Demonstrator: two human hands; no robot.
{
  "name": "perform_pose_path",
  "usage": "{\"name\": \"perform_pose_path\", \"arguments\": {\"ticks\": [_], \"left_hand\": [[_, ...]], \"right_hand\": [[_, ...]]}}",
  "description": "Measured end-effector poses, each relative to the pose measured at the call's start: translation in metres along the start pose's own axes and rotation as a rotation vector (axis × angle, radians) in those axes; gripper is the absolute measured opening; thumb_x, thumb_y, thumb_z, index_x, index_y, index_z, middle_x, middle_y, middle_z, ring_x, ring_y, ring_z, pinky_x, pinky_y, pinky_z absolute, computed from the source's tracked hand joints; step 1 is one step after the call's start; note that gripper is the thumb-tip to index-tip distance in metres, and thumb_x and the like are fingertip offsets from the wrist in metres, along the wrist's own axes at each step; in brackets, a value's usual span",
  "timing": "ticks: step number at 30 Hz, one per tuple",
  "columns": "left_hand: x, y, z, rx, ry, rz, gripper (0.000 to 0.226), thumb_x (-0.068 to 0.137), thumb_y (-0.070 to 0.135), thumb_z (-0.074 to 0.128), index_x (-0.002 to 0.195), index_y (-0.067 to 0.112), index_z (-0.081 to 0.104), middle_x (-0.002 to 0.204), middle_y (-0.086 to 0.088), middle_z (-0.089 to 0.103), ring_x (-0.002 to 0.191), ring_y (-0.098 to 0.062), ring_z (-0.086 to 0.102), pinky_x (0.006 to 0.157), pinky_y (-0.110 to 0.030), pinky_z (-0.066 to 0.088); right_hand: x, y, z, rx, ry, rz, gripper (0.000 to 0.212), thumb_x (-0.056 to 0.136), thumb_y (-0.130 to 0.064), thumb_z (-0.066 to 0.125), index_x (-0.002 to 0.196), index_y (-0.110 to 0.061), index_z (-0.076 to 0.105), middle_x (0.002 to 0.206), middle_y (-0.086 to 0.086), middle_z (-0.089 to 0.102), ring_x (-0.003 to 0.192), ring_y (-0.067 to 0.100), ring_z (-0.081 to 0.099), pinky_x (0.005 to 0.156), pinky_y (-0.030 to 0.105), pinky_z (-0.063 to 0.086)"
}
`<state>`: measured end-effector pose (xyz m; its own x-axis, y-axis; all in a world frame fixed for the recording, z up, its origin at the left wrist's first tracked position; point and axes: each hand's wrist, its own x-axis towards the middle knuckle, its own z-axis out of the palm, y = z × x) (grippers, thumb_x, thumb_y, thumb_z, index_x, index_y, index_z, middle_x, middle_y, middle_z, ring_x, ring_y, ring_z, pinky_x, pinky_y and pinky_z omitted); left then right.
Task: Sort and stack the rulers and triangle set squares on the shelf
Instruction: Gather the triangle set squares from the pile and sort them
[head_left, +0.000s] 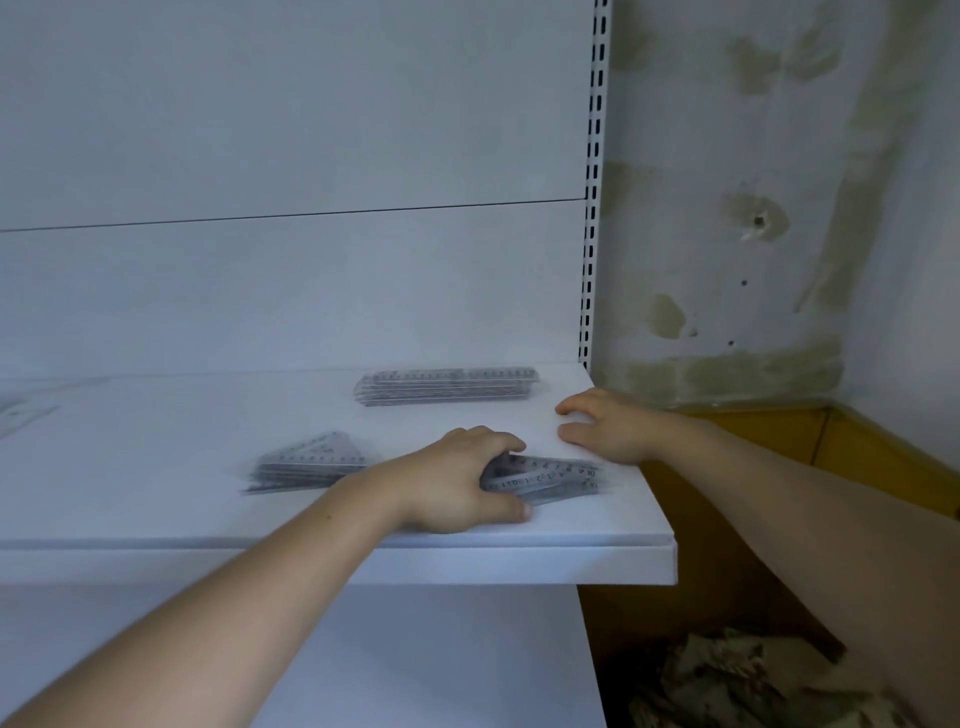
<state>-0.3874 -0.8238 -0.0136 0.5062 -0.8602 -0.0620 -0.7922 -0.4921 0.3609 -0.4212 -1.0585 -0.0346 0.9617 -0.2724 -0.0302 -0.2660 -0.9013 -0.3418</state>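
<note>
On the white shelf (156, 514) lie three piles of clear plastic pieces. A stack of straight rulers (447, 385) rests near the back right. A pile of triangle set squares (306, 462) sits in the middle. My left hand (457, 480) grips the left end of another pile of clear set squares (556, 480) near the front right, thumb below and fingers on top. My right hand (608, 426) rests flat on the shelf's right edge, just behind that pile, fingers spread and holding nothing.
A loose clear piece (21, 413) lies at the shelf's far left. A slotted white upright (595, 182) borders the back panel. To the right are a stained wall, a yellow-brown ledge (857, 447), and crumpled camouflage fabric (753, 680) below.
</note>
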Motion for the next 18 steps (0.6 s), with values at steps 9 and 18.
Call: {"name": "perform_pose_path", "arguments": {"ticks": [9,18], "left_hand": [[-0.036,-0.044,-0.051,0.120,0.194,-0.096,0.066,0.088,0.048,0.055,0.144,0.024,0.031,0.151,0.004,0.029,0.138,-0.014,0.026,0.112,-0.026,0.022],[-0.164,-0.188,-0.102,0.213,0.262,-0.413,0.063,0.087,0.052,0.052,0.142,0.029,0.032,0.148,0.008,0.031,0.133,-0.016,0.033,0.109,-0.036,0.031]], "right_hand": [[0.012,-0.093,-0.041,-0.253,0.048,-0.090,0.061,0.092,-0.057,0.045,0.144,-0.027,0.036,0.150,0.003,0.033,0.132,0.025,0.037,0.108,0.039,0.033],[0.047,-0.288,0.010,-0.296,-0.008,-0.325,0.063,0.093,-0.058,0.041,0.146,-0.026,0.032,0.152,0.001,0.030,0.137,0.024,0.032,0.111,0.040,0.029]]}}
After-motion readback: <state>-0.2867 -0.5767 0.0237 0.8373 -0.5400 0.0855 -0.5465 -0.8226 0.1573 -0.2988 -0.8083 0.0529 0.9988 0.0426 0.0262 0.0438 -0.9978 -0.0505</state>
